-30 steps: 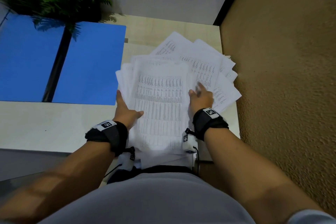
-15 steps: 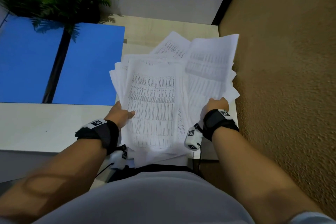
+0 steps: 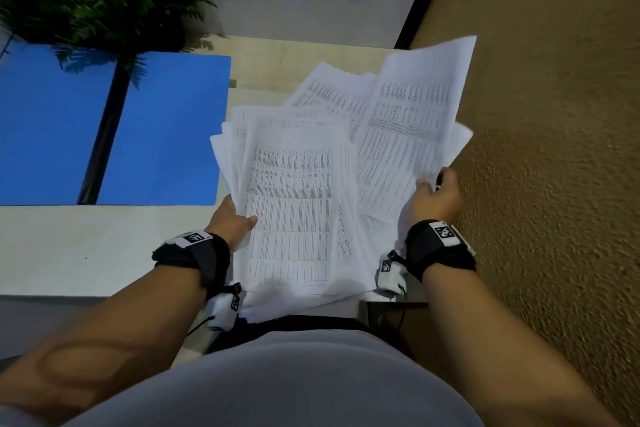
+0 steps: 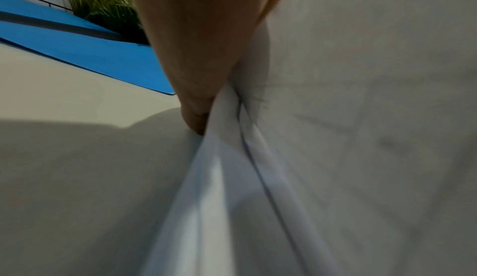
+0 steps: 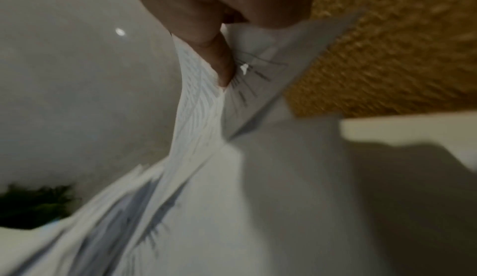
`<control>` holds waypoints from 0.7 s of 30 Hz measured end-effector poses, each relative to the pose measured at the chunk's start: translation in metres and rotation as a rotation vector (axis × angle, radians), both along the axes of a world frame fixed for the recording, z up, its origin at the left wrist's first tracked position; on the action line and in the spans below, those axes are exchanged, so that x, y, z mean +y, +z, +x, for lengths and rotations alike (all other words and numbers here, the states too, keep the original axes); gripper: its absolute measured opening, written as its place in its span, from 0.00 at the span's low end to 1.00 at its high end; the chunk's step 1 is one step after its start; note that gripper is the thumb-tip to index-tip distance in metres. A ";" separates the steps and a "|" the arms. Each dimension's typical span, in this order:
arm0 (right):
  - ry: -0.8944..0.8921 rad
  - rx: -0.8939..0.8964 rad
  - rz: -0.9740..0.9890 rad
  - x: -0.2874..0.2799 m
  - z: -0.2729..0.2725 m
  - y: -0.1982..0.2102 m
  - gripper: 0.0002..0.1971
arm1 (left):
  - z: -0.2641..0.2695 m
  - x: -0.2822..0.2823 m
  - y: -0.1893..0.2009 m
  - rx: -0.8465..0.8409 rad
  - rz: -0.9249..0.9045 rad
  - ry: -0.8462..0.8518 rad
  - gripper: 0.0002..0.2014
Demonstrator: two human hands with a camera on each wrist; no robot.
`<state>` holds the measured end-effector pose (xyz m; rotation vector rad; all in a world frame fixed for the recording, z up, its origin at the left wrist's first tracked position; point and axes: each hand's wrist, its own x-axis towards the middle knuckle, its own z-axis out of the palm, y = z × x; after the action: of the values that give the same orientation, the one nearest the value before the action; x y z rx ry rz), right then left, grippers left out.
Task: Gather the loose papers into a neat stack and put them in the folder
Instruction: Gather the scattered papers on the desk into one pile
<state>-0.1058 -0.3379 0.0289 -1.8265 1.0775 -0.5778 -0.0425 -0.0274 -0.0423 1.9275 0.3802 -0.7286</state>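
A fanned pile of printed white papers point(image 3: 291, 204) is raised over the right part of the table, sheets splayed at different angles. My left hand point(image 3: 233, 222) grips the pile's left edge, thumb on top, the other fingers under the sheets; the left wrist view shows that hand point(image 4: 196, 105) closed on the paper edges point(image 4: 232, 158). My right hand point(image 3: 434, 196) pinches the right side, lifting a tilted bunch of sheets point(image 3: 412, 114); its thumb point(image 5: 219, 60) presses into the papers point(image 5: 201, 107). The open blue folder point(image 3: 162, 128) lies flat to the left, apart from the papers.
A green fern-like plant point(image 3: 104, 0) stands at the table's back left, overhanging the folder. The pale table point(image 3: 86, 246) ends just right of the papers, where a rough tan wall point(image 3: 554, 149) rises close by. The table's near edge runs under my wrists.
Both hands went from lying on the spread papers to gripping their edges and lifting them. The right hand moved out to the right and tilted its sheets upward.
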 end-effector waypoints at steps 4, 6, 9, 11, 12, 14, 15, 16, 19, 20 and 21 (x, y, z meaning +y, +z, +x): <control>-0.008 -0.086 -0.080 -0.010 0.006 0.052 0.28 | 0.000 -0.001 0.003 -0.003 0.014 0.008 0.27; -0.009 -0.059 -0.060 -0.025 0.010 0.070 0.30 | 0.000 -0.002 0.005 -0.010 0.030 0.001 0.26; 0.061 0.100 -0.190 -0.045 0.010 0.082 0.15 | -0.001 -0.004 0.006 -0.019 0.047 -0.006 0.26; 0.057 0.131 -0.348 -0.051 0.004 0.094 0.11 | -0.002 -0.004 0.007 -0.016 0.058 0.004 0.27; 0.042 0.110 -0.396 -0.051 0.001 0.102 0.12 | -0.001 -0.004 0.007 -0.012 0.054 0.005 0.27; 0.000 0.043 -0.482 -0.050 -0.003 0.121 0.14 | -0.001 -0.004 0.008 -0.007 0.059 -0.007 0.26; -0.027 -0.007 -0.525 -0.049 -0.004 0.131 0.15 | -0.001 -0.004 0.009 -0.009 0.058 -0.013 0.26; -0.040 -0.089 -0.554 -0.048 -0.005 0.140 0.16 | -0.001 -0.003 0.009 -0.011 0.049 -0.017 0.26; -0.044 -0.482 -0.644 -0.045 -0.003 0.165 0.16 | 0.000 -0.001 0.011 -0.021 0.003 -0.012 0.25; -0.041 -0.557 -0.648 -0.044 -0.003 0.172 0.17 | -0.001 -0.001 0.013 -0.020 -0.013 -0.011 0.25; -0.046 -0.580 -0.639 -0.043 0.000 0.178 0.18 | -0.001 -0.001 0.018 -0.021 -0.028 -0.013 0.25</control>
<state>-0.1061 -0.3810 0.2069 -1.9564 0.5640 -1.5014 -0.0436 -0.0289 -0.0247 1.9115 0.3432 -0.7179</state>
